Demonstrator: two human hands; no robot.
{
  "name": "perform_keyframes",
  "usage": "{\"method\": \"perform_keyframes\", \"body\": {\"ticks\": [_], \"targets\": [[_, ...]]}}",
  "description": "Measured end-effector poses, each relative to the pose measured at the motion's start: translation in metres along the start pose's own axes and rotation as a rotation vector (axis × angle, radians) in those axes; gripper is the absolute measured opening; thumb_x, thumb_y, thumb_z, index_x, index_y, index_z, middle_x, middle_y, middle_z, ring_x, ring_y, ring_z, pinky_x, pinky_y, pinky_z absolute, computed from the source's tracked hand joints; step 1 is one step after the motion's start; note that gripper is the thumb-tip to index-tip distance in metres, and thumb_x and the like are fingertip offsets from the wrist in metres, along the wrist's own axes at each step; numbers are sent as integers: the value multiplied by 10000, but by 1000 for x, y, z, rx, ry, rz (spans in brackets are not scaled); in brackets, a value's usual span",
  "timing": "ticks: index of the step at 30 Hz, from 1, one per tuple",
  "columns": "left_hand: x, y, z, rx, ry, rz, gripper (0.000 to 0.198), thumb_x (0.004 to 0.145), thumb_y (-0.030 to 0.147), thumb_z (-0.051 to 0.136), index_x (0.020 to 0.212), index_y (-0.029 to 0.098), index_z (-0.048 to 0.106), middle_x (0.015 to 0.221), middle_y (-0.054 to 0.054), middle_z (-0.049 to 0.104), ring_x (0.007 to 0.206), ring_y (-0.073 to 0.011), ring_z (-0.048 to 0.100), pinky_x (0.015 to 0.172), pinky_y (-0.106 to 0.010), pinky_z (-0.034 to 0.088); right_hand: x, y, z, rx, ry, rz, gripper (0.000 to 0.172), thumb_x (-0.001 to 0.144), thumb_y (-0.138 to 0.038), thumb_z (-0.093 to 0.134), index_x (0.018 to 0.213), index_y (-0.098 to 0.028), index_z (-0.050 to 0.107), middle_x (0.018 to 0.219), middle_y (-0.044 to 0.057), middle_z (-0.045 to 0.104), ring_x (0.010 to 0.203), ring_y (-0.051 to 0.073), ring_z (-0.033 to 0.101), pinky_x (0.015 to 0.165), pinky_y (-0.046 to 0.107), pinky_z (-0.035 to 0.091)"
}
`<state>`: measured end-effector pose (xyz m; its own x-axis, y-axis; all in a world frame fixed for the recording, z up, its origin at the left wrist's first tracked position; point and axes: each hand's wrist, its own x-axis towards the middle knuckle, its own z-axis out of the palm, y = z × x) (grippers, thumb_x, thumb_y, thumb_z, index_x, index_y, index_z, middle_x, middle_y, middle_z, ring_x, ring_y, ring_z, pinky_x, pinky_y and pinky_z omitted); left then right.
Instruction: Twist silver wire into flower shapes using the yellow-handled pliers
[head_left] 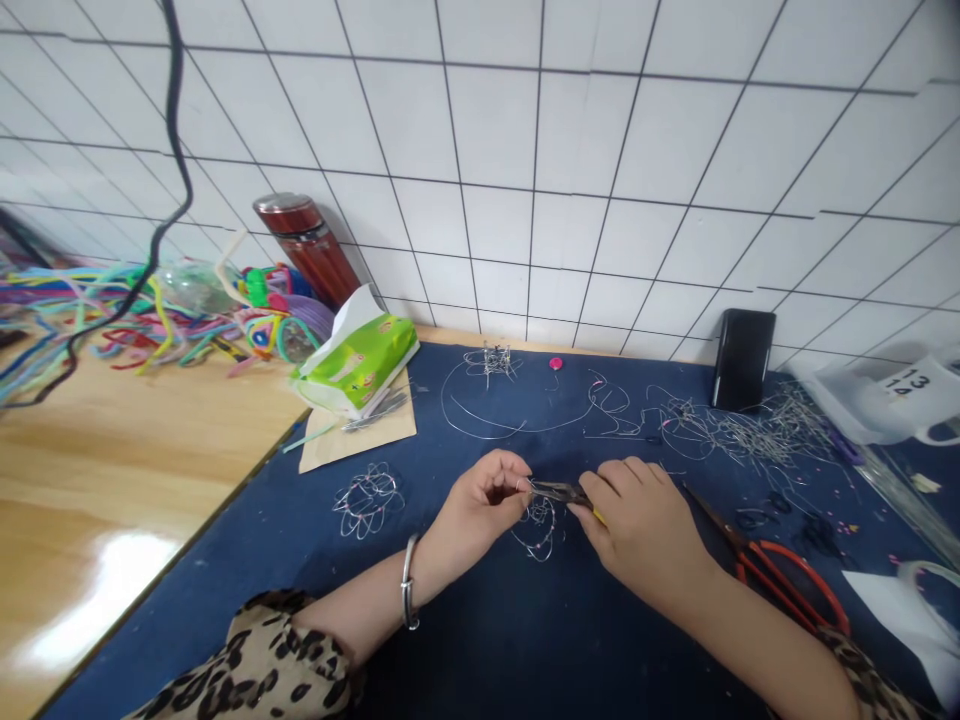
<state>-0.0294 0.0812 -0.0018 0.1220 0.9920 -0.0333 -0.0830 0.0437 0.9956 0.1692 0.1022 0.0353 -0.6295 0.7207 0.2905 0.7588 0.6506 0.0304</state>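
Note:
My left hand pinches a piece of thin silver wire between thumb and fingertips. The wire is bent into a loopy shape with small pinkish beads, hanging just below the fingertips. My right hand is wrapped round a pair of pliers with yellow on the handle. The plier jaws point left and meet the wire at my left fingertips; whether they are clamped on it I cannot tell. A similar looped wire piece with beads lies on the dark blue mat, left of my left hand.
Orange-handled scissors lie right of my right forearm. A tangle of wire spreads below a black phone-like object. Toward the left are a green tissue pack, a red flask and colourful pipe cleaners. A tiled wall stands behind.

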Motion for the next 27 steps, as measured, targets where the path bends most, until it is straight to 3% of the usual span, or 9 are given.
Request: {"method": "perform_keyframes", "body": {"ticks": [27], "targets": [[0, 2, -4, 72, -64, 46, 70, 822, 154, 539, 861, 162, 482, 739, 8, 530, 618, -92, 457, 560, -226, 346, 4, 9, -1, -91, -9, -151, 179, 861, -298, 470, 890, -170, 592, 738, 48, 503, 727, 183, 389, 662, 331, 235]]}}
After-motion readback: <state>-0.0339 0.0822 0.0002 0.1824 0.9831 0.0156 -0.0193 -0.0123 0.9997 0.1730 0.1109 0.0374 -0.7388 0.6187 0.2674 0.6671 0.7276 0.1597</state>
